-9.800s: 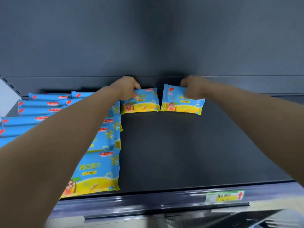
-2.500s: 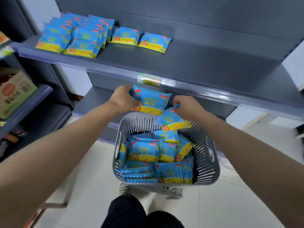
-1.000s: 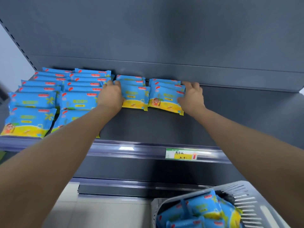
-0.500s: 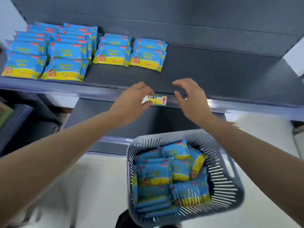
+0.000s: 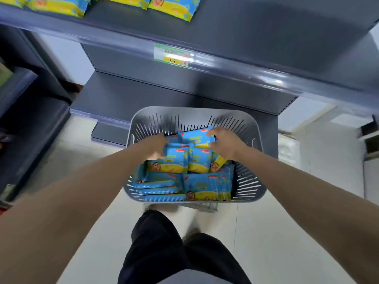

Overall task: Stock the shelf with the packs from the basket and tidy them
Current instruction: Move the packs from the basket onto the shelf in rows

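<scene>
In grey basket (image 5: pixel 190 112) below shelf (image 5: pixel 266 37): L hand (image 5: pixel 155 147) curled on left edge of near pack (image 5: pixel 176 158), R hand (image 5: pixel 223 143) pinching far pack (image 5: pixel 195 136). Other packs (image 5: pixel 207 185) piled beneath; shelf packs (image 5: pixel 170 6) up top, partly cut off.

Packs (image 5: pixel 205 183) blue/yellow; basket (image 5: pixel 192 110) grey; shelf (image 5: pixel 266 27) dk grey; tag (image 5: pixel 173 56) prob green/yellow

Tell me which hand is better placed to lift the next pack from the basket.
Right, probably. The right hand pinches the top pack, which lies free on the pile in the basket. The left hand reaches a lower pack; its grip is unclear.
</scene>
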{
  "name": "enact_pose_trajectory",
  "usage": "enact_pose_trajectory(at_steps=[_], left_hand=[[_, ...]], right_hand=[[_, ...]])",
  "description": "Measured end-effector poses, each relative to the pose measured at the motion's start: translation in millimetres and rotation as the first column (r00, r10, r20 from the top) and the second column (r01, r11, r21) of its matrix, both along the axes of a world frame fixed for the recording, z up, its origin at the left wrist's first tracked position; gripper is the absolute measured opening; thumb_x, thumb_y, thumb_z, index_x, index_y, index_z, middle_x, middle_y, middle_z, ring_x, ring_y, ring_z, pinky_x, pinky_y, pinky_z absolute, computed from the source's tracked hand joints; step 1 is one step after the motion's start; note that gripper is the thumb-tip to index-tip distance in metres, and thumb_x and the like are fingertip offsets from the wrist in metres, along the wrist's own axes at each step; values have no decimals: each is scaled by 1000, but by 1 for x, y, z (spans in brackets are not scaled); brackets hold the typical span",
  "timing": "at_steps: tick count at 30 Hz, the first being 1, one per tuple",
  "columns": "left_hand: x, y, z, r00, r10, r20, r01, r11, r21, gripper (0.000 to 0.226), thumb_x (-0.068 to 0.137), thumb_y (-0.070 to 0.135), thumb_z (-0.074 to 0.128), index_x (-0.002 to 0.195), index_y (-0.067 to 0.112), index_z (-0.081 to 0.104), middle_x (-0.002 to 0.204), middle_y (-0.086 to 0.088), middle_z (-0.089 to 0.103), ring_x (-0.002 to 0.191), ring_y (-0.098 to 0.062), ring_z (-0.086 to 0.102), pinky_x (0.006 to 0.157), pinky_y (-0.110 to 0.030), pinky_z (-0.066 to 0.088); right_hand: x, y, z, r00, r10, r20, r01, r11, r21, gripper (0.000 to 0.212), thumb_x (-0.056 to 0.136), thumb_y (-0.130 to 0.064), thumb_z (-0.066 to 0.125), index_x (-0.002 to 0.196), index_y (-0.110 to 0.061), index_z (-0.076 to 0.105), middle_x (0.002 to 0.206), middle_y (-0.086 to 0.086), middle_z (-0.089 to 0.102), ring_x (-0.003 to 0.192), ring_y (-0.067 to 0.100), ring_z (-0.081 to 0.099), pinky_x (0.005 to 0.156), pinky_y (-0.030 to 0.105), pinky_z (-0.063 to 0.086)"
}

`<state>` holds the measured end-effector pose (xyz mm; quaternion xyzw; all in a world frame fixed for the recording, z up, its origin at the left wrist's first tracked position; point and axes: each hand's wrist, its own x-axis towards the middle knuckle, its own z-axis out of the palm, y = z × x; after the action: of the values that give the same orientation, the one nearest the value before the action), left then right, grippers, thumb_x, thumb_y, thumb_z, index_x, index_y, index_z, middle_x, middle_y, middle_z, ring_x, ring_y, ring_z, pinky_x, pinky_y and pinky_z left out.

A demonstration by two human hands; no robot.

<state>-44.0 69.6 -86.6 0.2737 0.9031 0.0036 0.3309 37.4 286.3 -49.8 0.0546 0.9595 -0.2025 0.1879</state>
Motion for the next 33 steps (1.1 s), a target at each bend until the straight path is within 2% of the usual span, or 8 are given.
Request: enact_pose_trajectory(at_steps=[6, 11, 13, 15, 18, 23, 28, 33], left_hand=[[7, 6, -1, 999, 17, -28, -21, 989, -145, 57, 79, 24, 72, 130, 9, 51, 129, -9, 56, 117, -30, 53, 98, -39, 44], [3, 1, 33, 987, 110, -119, -99, 990, 97, 33, 75, 8, 66, 107, 5, 60, 109, -14, 64, 100, -33, 59, 78, -32, 47], [2, -4, 53, 978, 154, -142, -126, 974, 189, 26, 74, 9, 66, 99, 5, 61, 95, -10, 62, 87, -29, 57, 67, -27, 41], [-1, -8, 71, 971, 186, -148, -144, 956, 257, 24, 73, 11, 68, 96, 7, 62, 87, -7, 57, 79, -24, 50, 64, -24, 34], [-11, -13, 94, 966, 211, -150, -156, 938, 309, 25, 73, 13, 70, 97, 9, 62, 85, -3, 55, 78, -22, 50, 65, -25, 35], [-42, -14, 133, 966, 180, -186, -108, 933, 342, 26, 74, 13, 72, 98, 8, 61, 87, -4, 55, 77, -21, 49, 65, -25, 34], [-89, -11, 182, 955, 141, -259, -26, 915, 402, 24, 74, 16, 74, 88, 15, 55, 86, -2, 54, 77, -22, 48, 65, -27, 33], [-145, -26, 230, 940, 190, -283, -21, 861, 508, 23, 73, 15, 75, 83, 16, 55, 82, -1, 55, 76, -20, 50, 66, -27, 36]], right_hand=[[-3, -4, -29, 952, 83, 295, -95, 995, 26, 60, 95, -28, 52, 146, -7, 29, 153, 13, 29, 138, 28, 32, 110, 34, 30], [-9, -15, -40, 935, 154, 318, -200, 973, 115, 56, 91, -32, 57, 137, -6, 41, 139, 12, 46, 124, 28, 47, 103, 39, 39], [-14, -20, -46, 936, 140, 322, -203, 964, 170, 46, 87, -38, 63, 118, -5, 54, 106, 8, 60, 94, 22, 59, 78, 34, 49], [-15, -25, -47, 932, 106, 347, -183, 963, 197, 28, 85, -34, 65, 82, -8, 52, 68, 1, 46, 59, 14, 45, 51, 27, 36], [-25, -24, -32, 932, 110, 345, -187, 962, 199, 36, 84, -13, 57, 60, -11, 31, 61, 2, 30, 51, 13, 29, 45, 24, 21], [-57, -9, 52, 971, 156, 184, -207, 929, 307, 9, 84, -10, 53, 78, -9, 47, 110, 18, 62, 102, 34, 59, 67, 27, 37], [-92, 5, 150, 998, -20, -60, 34, 971, 237, 25, 75, -10, 64, 64, -13, 41, 70, 1, 45, 75, 23, 45, 49, 25, 25], [-146, 2, 218, 915, -149, -376, 212, 968, 134, 14, 77, -9, 65, 86, -7, 55, 83, 6, 51, 80, 25, 48, 61, 29, 34]])
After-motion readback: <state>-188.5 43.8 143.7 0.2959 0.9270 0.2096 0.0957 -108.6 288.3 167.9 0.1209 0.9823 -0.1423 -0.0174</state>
